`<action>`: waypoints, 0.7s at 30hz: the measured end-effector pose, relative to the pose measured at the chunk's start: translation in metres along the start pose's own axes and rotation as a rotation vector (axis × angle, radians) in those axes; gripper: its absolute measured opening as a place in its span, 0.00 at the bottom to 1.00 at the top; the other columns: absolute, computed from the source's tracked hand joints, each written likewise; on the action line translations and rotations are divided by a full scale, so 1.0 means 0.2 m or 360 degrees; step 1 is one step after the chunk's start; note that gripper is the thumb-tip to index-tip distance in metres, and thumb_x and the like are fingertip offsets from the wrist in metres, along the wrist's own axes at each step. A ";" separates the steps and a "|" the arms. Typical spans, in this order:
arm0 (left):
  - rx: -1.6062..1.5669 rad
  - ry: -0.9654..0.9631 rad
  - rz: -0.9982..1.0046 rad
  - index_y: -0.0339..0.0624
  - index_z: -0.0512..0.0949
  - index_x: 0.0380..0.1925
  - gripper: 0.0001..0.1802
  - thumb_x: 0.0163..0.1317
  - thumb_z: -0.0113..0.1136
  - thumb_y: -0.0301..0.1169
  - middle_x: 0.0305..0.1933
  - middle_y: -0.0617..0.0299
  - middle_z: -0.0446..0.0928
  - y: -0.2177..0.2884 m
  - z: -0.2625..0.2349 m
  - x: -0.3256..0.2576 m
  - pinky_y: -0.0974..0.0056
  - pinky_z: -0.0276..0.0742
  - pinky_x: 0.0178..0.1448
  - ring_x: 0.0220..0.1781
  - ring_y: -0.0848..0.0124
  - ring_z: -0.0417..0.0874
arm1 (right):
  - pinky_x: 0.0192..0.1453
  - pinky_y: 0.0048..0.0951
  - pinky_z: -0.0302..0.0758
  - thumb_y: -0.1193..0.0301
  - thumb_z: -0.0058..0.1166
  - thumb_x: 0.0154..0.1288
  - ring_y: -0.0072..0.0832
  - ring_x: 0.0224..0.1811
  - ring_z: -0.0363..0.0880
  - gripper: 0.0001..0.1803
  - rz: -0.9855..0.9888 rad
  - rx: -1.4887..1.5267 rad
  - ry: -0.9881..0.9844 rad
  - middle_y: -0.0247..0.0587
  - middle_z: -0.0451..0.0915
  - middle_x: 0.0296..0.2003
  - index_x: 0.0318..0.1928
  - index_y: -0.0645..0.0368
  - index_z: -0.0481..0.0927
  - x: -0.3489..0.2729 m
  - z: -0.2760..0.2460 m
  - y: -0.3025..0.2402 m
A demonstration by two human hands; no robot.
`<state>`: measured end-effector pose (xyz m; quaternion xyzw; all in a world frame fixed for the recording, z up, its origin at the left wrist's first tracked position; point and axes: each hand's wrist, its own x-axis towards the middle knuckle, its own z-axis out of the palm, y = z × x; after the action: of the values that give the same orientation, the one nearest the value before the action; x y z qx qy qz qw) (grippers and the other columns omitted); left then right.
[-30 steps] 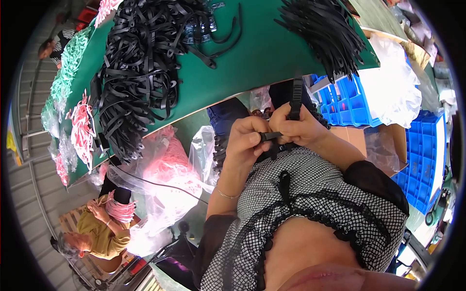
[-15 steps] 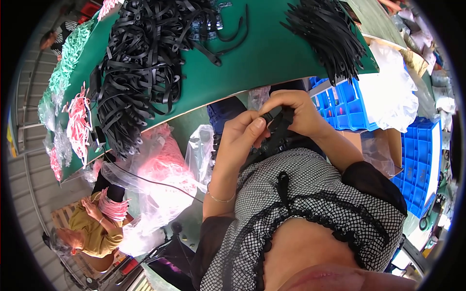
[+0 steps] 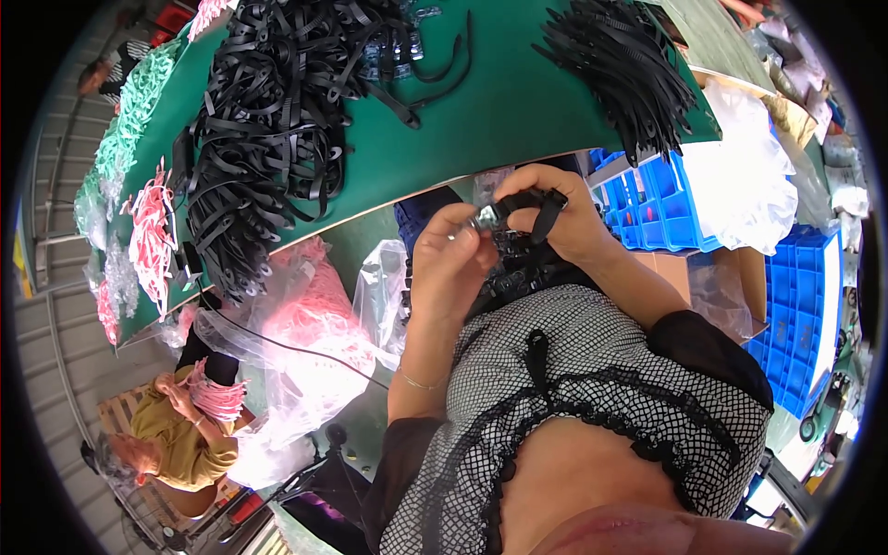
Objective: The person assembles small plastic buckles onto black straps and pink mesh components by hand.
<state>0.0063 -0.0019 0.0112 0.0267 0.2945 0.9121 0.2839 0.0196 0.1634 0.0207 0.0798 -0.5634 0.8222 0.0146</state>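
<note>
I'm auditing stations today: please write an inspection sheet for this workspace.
Surface: green tabletop, heaped at left.
Job's things: held black strap and small shiny piece; tangled strap heap at left, neater strap bundle at right.
Clutter: green strands and pink strands at the tabletop's left end.
Hands: left hand pinches the small shiny piece; right hand grips the black strap.
Cables: one thin dark cable, crossing the plastic bag in view.
Surroundings: blue crates at right; co-worker at lower left.

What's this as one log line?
left fingers: pinching small shiny piece; right fingers: holding flat black strap; green table: tangled black straps left, aligned black straps right
</note>
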 end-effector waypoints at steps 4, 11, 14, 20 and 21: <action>-0.0462 0.0044 0.0081 0.39 0.69 0.43 0.17 0.56 0.60 0.32 0.39 0.62 0.74 -0.04 -0.05 0.04 0.68 0.72 0.40 0.35 0.74 0.73 | 0.30 0.15 0.66 0.74 0.55 0.57 0.15 0.27 0.68 0.10 0.0220 -0.0112 -0.0044 0.31 0.72 0.27 0.39 0.63 0.74 0.00 0.01 -0.02; 0.0240 0.0121 0.0387 0.38 0.71 0.35 0.13 0.64 0.49 0.39 0.34 0.59 0.73 0.03 0.04 0.08 0.66 0.68 0.45 0.36 0.70 0.73 | 0.25 0.15 0.56 0.69 0.41 0.65 0.15 0.22 0.59 0.11 0.0508 0.0582 -0.0179 0.29 0.62 0.23 0.43 0.62 0.70 0.00 -0.04 -0.02; 0.0476 0.0125 0.0348 0.37 0.70 0.33 0.14 0.65 0.47 0.38 0.28 0.61 0.69 0.04 0.09 0.06 0.67 0.64 0.39 0.30 0.71 0.68 | 0.26 0.15 0.58 0.69 0.43 0.64 0.15 0.22 0.60 0.14 0.0523 0.0541 -0.0120 0.30 0.65 0.25 0.46 0.64 0.72 0.00 -0.02 -0.05; 0.0500 -0.0030 0.0272 0.36 0.70 0.34 0.17 0.64 0.48 0.42 0.26 0.64 0.70 0.00 0.10 0.05 0.74 0.57 0.31 0.26 0.78 0.62 | 0.44 0.20 0.69 0.76 0.53 0.58 0.17 0.37 0.72 0.14 0.0013 -0.0295 -0.0101 0.32 0.72 0.36 0.46 0.63 0.72 -0.02 0.00 -0.05; 0.0497 -0.0028 0.0275 0.36 0.70 0.34 0.17 0.64 0.48 0.42 0.26 0.64 0.70 0.00 0.10 0.04 0.74 0.57 0.31 0.26 0.78 0.62 | 0.44 0.20 0.69 0.76 0.53 0.58 0.17 0.37 0.72 0.14 0.0016 -0.0297 -0.0105 0.32 0.72 0.36 0.46 0.63 0.72 -0.02 0.00 -0.05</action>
<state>0.0038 0.0126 0.0258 0.1036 0.4267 0.8760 0.1994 0.0256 0.1670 0.0292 0.1022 -0.6380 0.7632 -0.0006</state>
